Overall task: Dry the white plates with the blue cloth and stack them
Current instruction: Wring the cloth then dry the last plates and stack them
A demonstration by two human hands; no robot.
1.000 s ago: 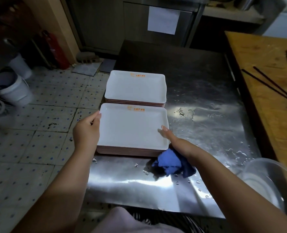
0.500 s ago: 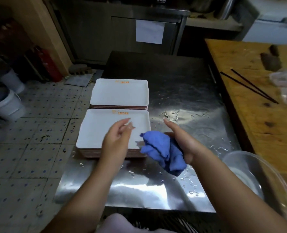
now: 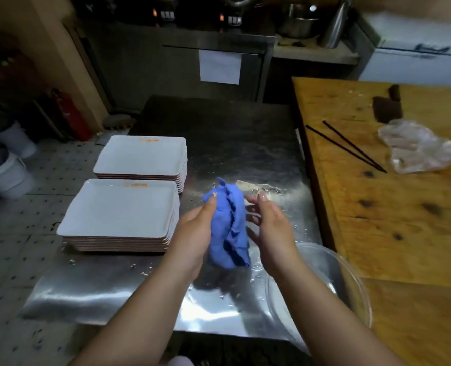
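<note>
Since a second ago, both hands are off the near stack of plates (image 3: 118, 207): the left hand (image 3: 192, 233), which was resting on that stack's left edge, is now out over the middle of the counter (image 3: 245, 143), and the blue cloth (image 3: 228, 228), which was bunched under the right hand (image 3: 269, 233) at the stack's near right corner, is now lifted up between the two hands.

The left hand is gripping the cloth from its left side, fingers reaching up along the fabric with one fingertip showing near the top fold. The right hand is sitting just to the right of the cloth, its fingers loosely spread and only partly bent; whether they are actually touching the fabric I cannot tell. The cloth is hanging in a tall crumpled bundle above the wet metal surface.

The near stack is sitting by the counter's left edge towards the front, and the far stack of plates (image 3: 142, 155) is sitting just behind it along the same edge, both stacks squared and apart from the hands. A clear bowl (image 3: 351, 281) is overhanging the counter's near right corner. On the wooden table (image 3: 404, 220) beside the counter's right edge, a pair of chopsticks (image 3: 348, 146) and a crumpled plastic bag (image 3: 417, 149) are lying near each other.
</note>
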